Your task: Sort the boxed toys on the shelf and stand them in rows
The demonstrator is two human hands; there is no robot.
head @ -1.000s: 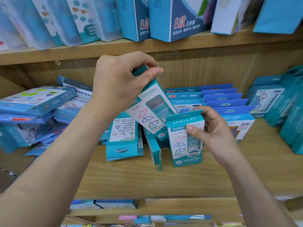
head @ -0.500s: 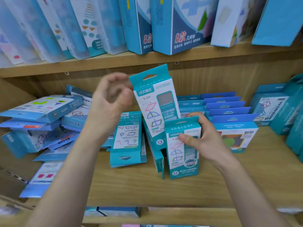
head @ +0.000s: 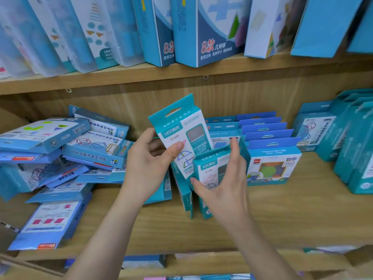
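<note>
**Left hand back on the tall box**

The left hand (head: 147,166), clear of the boxes half a second ago, has closed again on the tall box (head: 181,126): its thumb presses the white face and its fingers curl behind. The teal box marked S-335 stands tilted at mid-shelf, its hang tab leaning left, its lower part hidden behind the front box (head: 212,166).

The right hand (head: 224,190) clasps that shorter teal box, thumb on the left of its face and fingers spread up its right edge. The front box stands upright on the shelf (head: 282,215), touching the tall box behind it. A thin teal box (head: 185,197) stands edge-on just to its left.

To the right a row (head: 270,158) of blue boxes stands in file from near to far. Further right stand more teal boxes (head: 353,148). On the left, a pile (head: 60,150) of blue boxes lies flat and askew, some slipping toward the near edge.
</note>
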